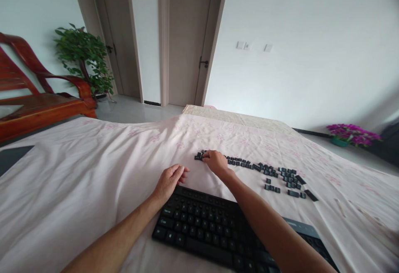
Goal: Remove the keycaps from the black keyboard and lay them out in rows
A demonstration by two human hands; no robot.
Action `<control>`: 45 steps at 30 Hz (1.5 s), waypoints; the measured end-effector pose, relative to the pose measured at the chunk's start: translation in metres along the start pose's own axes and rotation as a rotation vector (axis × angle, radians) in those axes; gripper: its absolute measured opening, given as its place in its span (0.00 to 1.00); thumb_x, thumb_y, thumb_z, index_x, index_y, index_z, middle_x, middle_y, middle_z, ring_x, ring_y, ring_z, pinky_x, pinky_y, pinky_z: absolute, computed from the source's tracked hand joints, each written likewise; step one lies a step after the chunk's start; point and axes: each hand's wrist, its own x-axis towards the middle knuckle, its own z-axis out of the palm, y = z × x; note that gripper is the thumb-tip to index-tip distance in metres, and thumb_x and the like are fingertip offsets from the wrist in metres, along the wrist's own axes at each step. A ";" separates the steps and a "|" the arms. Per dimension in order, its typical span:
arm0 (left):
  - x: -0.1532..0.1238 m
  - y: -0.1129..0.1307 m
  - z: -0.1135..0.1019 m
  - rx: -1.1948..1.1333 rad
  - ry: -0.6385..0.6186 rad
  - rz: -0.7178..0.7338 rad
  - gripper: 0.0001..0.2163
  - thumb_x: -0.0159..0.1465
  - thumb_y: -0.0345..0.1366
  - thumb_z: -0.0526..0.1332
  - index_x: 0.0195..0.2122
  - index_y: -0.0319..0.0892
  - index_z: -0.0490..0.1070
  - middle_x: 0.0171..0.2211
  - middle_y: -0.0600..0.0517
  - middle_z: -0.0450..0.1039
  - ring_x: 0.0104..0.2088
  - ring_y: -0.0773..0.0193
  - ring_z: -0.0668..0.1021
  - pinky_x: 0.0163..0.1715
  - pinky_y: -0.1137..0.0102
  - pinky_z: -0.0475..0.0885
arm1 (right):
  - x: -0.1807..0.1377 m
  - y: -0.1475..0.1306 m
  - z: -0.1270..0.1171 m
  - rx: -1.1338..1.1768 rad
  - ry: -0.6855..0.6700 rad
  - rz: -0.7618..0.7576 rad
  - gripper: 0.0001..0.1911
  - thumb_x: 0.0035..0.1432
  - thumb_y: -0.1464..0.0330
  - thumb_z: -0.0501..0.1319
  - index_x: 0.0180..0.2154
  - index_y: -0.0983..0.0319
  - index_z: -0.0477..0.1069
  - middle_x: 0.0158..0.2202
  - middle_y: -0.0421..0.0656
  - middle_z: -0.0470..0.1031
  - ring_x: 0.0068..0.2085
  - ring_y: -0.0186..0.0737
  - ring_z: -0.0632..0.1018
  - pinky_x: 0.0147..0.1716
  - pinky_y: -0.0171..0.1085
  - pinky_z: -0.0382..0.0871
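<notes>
A black keyboard [199,227] lies on a pale pink cloth [93,173] in front of me. Beyond it a row of loose black keycaps [274,175] stretches to the right. My right hand [216,161] reaches over the keyboard to the left end of that row, fingers curled down onto a keycap there. My left hand [170,180] rests at the keyboard's far left corner with its fingers loosely curled and nothing visible in them.
A red wooden chair [40,102] stands at the left beside a green potted plant [84,57]. Two closed doors [187,36] are behind. Purple flowers [352,134] sit on the floor at right. A dark flat object [12,156] lies at the cloth's left edge.
</notes>
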 end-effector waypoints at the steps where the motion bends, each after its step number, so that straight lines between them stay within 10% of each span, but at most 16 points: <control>1: 0.000 0.000 0.000 0.001 0.000 0.001 0.19 0.63 0.48 0.53 0.39 0.37 0.73 0.28 0.50 0.71 0.27 0.67 0.73 0.25 0.74 0.66 | 0.000 0.000 -0.001 0.002 0.003 0.000 0.11 0.53 0.63 0.61 0.40 0.52 0.76 0.38 0.41 0.78 0.41 0.43 0.76 0.33 0.34 0.61; 13: -0.007 0.002 0.000 0.055 -0.011 0.053 0.18 0.63 0.47 0.52 0.36 0.38 0.74 0.27 0.51 0.71 0.27 0.66 0.73 0.28 0.73 0.67 | -0.063 -0.022 -0.054 0.413 0.057 -0.323 0.30 0.67 0.57 0.36 0.33 0.62 0.73 0.36 0.45 0.76 0.39 0.39 0.74 0.39 0.34 0.64; 25: -0.032 0.022 -0.017 0.277 -0.076 0.210 0.13 0.62 0.43 0.56 0.39 0.42 0.75 0.35 0.51 0.75 0.33 0.63 0.73 0.34 0.72 0.65 | -0.149 -0.028 -0.027 1.029 -0.244 -0.260 0.16 0.62 0.56 0.53 0.42 0.60 0.66 0.36 0.43 0.75 0.30 0.33 0.73 0.23 0.29 0.65; 45: -0.032 0.034 -0.039 0.480 -0.640 0.357 0.09 0.59 0.42 0.61 0.34 0.44 0.77 0.28 0.52 0.72 0.31 0.62 0.72 0.34 0.72 0.65 | -0.149 -0.057 -0.026 0.432 -0.166 -0.635 0.17 0.66 0.62 0.49 0.35 0.59 0.74 0.33 0.41 0.77 0.37 0.36 0.76 0.40 0.32 0.66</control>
